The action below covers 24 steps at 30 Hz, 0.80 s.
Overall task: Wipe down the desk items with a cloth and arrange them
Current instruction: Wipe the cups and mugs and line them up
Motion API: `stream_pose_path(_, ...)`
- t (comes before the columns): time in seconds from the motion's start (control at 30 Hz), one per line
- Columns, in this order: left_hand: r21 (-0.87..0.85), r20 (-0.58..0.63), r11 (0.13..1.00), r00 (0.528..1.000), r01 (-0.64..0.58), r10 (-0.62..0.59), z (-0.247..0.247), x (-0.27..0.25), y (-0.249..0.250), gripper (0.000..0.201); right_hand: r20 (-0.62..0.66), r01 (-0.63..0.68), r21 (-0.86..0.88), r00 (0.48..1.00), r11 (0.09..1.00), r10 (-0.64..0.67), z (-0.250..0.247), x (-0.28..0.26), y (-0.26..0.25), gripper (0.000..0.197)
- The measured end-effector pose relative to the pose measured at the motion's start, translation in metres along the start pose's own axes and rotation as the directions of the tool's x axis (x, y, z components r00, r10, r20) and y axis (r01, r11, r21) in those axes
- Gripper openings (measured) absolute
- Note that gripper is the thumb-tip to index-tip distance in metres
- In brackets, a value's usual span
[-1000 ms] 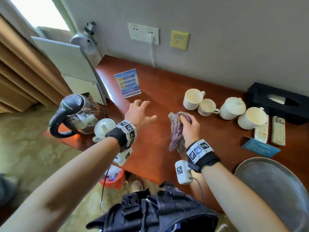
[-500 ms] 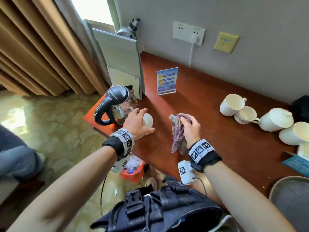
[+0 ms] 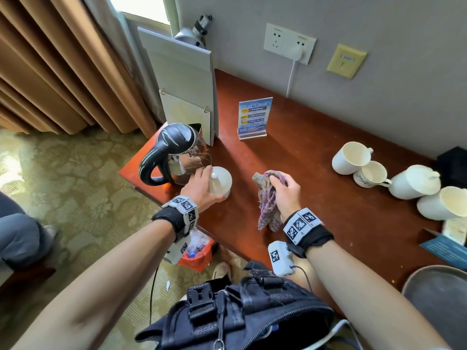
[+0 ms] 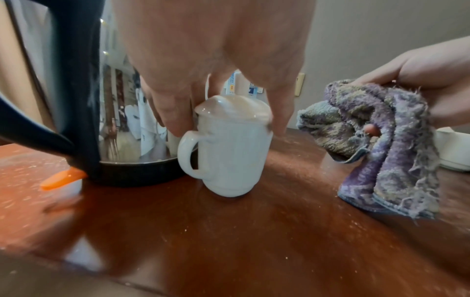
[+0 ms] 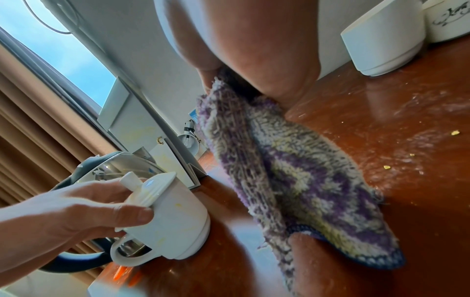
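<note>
The blue sign card (image 3: 255, 117) on the desk (image 3: 316, 198) carries rows of print too small to read. One cup (image 3: 371, 175) bears dark script, illegible.

Bare desk (image 3: 298, 178) lies between kettle (image 3: 174, 152) and cups (image 3: 353, 157).

Lidded white mug (image 4: 226, 154) (upright), crumpled cloth (image 3: 267, 198)

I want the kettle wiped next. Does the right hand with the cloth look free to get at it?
Probably not directly: the lidded mug, gripped by the left hand, stands between the cloth in the right hand and the kettle.
</note>
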<state>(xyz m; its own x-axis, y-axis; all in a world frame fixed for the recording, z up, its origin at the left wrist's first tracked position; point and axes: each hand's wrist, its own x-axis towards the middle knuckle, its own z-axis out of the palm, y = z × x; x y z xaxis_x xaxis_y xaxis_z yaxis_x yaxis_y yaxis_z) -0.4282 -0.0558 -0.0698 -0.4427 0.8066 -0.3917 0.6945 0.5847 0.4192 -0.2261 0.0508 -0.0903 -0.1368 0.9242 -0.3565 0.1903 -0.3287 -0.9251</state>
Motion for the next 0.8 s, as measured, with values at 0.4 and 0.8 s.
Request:
stream_pose_path(0.4,-0.093,-0.138,0.977,0.975,-0.189,0.176,-0.006,-0.004,0.036,0.096,0.05,0.071,0.081,0.996,0.994,-0.075,-0.019,0.007,-0.022,0.022)
stream_pose_path(0.8,-0.257,0.058,0.865,0.887,-0.43,0.458,0.003,0.005,0.168,0.098,0.059,0.28,-0.006,0.958,0.96,-0.28,-0.096,0.007,-0.072,0.019)
